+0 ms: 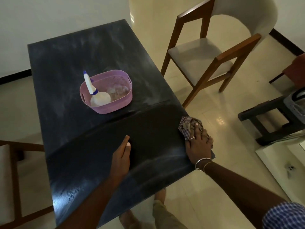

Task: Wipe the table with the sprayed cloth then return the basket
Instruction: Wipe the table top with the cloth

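Your right hand [198,143] lies palm down, fingers spread straight, pressing the one crumpled checked cloth [185,125] beneath your fingertips at the right edge of the dark rectangular table [74,63]. Your left hand [123,151] rests edge-on, fingers straight, together, holding nothing. Well beyond those fingertips stands one lilac plastic basket [113,106] containing one white spray bottle [99,100].

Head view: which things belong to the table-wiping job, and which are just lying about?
Job: table; checked cloth under the right hand at the table's right edge; left hand resting on the table; purple basket; spray bottle inside it.
Lying about: wooden chair right of the table; chair at the left; dark stool at far right.
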